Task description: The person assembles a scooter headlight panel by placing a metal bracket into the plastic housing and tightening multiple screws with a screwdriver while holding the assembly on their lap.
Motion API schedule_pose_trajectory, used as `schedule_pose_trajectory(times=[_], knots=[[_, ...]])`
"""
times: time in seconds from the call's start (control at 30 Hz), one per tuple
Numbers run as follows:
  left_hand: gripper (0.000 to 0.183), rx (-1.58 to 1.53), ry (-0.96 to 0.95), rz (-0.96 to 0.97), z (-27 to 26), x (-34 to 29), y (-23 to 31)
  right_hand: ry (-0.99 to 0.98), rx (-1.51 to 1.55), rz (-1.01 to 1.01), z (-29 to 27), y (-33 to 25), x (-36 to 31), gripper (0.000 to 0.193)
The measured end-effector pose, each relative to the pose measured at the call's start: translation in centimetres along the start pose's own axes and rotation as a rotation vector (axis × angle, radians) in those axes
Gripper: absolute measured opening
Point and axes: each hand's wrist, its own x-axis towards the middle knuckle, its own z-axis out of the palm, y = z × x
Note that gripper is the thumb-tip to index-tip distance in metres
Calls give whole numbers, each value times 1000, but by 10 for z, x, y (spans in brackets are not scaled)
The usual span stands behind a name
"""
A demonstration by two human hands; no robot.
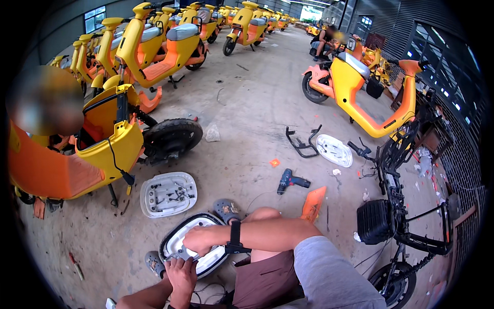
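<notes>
Between my feet lies a scooter seat [211, 261], underside up, with a white inside and a dark rim. My right hand [199, 240] reaches across into it, fingers bent and closed low over the white inside. What they grip is hidden. At the near rim is my left hand [181, 275], its fingers curled together around something small and dark that I cannot make out. Left of the seat, a white tray-like shell [149, 204] holds several small screws and metal parts.
A cordless drill [290, 181] and an orange panel [313, 204] lie ahead. Farther off are a black metal rack [302, 144] and another white shell [334, 150]. A partly stripped scooter [72, 170] stands left, a bare black frame [406, 239] right. A screwdriver [76, 265] lies at left.
</notes>
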Motion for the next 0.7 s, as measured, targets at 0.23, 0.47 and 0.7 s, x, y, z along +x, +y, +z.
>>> schedule_pose_trajectory(times=[0.23,0.47,0.7], knots=[[22,-287,-15,-117,6,1,-2,-194,155,-18,-5,-9,1,20],[27,-296,-112,-198,-2,1,3,56,307,-15,-33,-6,-10,20],[39,-335,-103,-163,10,-3,-4,224,83,30,-8,2,3,23]])
